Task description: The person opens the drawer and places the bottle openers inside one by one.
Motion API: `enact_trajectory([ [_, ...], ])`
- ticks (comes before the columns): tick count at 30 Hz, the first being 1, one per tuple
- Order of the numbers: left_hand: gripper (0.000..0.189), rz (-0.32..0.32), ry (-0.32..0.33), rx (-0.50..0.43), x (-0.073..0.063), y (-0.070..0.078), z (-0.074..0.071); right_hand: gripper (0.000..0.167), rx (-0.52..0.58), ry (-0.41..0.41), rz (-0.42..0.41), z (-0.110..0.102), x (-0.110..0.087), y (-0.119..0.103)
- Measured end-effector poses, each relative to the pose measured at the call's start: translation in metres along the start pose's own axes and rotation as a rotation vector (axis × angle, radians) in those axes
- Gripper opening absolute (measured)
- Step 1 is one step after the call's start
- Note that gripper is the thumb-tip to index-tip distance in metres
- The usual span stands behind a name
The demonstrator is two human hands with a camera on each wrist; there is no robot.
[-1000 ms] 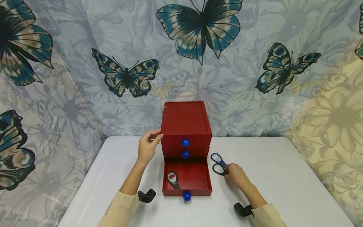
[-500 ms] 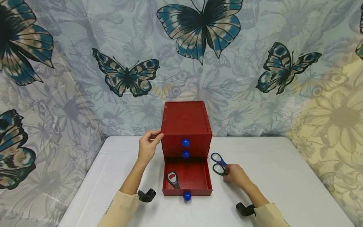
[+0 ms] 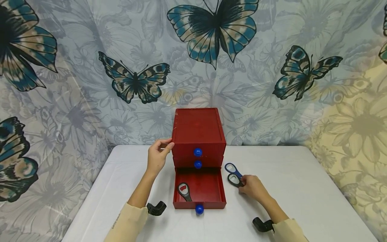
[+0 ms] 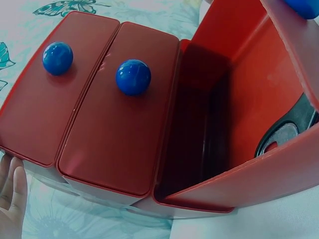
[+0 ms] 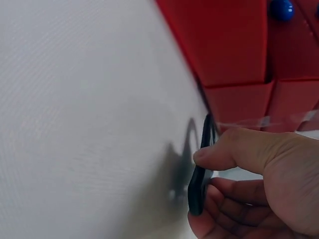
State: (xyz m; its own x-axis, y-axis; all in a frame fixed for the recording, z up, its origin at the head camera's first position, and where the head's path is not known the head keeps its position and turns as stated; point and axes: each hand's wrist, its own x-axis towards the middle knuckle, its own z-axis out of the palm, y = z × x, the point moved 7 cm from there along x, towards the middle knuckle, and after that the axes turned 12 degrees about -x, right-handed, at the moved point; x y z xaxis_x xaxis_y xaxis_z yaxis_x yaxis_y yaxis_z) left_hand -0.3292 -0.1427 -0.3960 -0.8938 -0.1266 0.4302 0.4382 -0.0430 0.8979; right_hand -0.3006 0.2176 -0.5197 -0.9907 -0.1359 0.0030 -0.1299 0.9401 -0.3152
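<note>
A small red drawer unit with blue knobs stands on the table, its bottom drawer pulled out. Inside that drawer lies a bottle opener with a black handle, partly seen in the left wrist view too. My left hand touches the unit's upper left side with extended fingers. Right of the unit, my right hand pinches a black bottle opener between thumb and fingers; the right wrist view shows it edge-on. A blue opener of similar shape lies close beside it, its lower end near my fingers.
The two upper drawers, with blue knobs, are closed. A white cloth covers the table. Behind it hangs a butterfly-print fabric. Black wrist cameras sit at both wrists.
My right hand and the black bottle opener have shifted slightly to the right. The left hand, the drawer unit and the blue opener stay as they were.
</note>
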Motion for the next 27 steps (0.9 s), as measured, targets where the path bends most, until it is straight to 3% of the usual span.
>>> enact_trajectory([
  [7, 0.026, -0.029, 0.001, 0.000, -0.001, 0.003, 0.001, 0.022, 0.051, 0.020, -0.023, -0.022, -0.010, -0.015],
  [16, 0.025, 0.002, 0.002, 0.011, 0.000, 0.002, -0.001, 0.024, 0.113, 0.032, -0.068, -0.054, -0.027, -0.048],
  [27, 0.027, -0.032, -0.003, 0.004, 0.001, -0.002, -0.001, 0.017, 0.146, 0.006, -0.193, -0.053, -0.024, -0.093],
])
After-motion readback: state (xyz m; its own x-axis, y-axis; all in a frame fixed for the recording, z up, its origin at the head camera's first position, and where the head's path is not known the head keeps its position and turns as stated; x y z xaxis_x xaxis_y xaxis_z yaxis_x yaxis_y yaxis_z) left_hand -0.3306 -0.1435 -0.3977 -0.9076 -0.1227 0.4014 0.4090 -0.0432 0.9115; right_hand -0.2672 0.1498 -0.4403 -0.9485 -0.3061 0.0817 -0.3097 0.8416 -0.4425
